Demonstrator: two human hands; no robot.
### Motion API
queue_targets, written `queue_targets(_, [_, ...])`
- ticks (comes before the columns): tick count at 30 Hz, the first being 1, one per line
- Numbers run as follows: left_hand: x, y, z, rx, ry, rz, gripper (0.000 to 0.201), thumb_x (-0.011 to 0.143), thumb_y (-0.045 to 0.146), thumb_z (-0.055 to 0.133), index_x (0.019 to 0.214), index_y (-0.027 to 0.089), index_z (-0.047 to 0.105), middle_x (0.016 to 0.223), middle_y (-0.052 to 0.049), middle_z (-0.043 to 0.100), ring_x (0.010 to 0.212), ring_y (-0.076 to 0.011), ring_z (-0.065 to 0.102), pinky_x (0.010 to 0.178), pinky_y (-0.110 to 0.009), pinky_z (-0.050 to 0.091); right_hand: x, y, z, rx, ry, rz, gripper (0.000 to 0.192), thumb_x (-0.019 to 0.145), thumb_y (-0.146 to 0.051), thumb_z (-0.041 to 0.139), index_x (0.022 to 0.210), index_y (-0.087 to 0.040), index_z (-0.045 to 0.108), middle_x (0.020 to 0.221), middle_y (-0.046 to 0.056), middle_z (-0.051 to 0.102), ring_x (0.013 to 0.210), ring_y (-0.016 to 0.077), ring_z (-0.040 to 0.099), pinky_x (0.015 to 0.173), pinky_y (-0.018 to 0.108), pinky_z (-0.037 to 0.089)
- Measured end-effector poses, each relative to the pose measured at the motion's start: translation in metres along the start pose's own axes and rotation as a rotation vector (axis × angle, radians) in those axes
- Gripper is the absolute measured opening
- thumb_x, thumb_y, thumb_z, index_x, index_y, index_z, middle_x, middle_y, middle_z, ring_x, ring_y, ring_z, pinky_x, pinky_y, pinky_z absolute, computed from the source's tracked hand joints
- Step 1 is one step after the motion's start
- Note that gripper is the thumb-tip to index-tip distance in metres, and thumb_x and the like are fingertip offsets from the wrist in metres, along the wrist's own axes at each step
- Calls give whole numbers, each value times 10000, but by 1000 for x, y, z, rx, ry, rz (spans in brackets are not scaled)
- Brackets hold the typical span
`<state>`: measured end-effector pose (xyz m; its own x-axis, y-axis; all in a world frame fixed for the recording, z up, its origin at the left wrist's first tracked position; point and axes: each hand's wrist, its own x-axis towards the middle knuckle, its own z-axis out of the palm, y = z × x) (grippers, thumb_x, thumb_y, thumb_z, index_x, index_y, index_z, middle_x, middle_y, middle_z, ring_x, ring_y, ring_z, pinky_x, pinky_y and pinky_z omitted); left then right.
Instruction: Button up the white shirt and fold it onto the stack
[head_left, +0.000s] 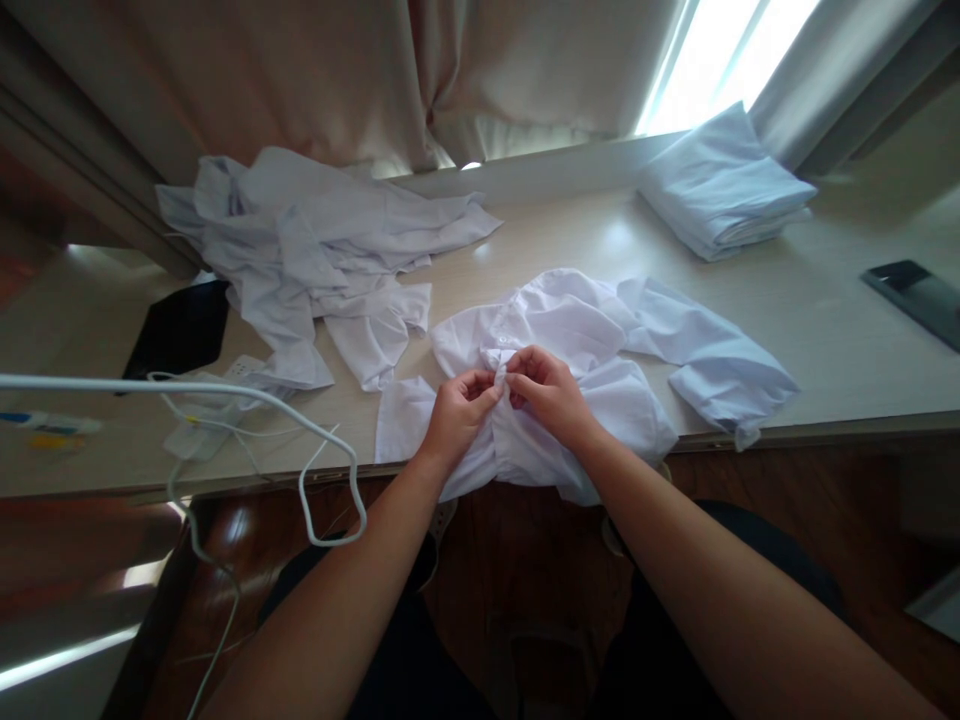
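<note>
A white shirt [570,320] lies crumpled at the front edge of the table, its sleeves spread to both sides and its lower part hanging over the edge. My left hand [463,408] pinches the shirt's front strip from the left. From the right, my right hand [546,388] grips the same strip, fingertips almost meeting those of the left. Any button between the fingers is hidden. Just above the hands the collar area is bunched up.
Another white shirt [300,230] lies loosely heaped at the back left. Folded white cloth [724,190] is stacked at the back right, near a dark phone [915,295]. A power strip [202,425], a black flat object [180,330] and a white cable [225,387] are on the left.
</note>
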<state>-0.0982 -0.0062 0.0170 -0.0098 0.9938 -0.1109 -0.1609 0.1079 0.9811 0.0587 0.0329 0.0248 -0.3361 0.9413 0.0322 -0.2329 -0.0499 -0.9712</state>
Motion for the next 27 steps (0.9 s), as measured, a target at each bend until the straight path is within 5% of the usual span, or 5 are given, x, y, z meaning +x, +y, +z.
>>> queue_targets(27, [0,5,10,9,0,5,286,754,328,807,937,134,703,897,-40,706,826,-151,650,798,-264,498,-1,0,-2,-39,-2,21,125,758,-187,606,865,-208,542,652,-67,562,524,92,526,518,234,438])
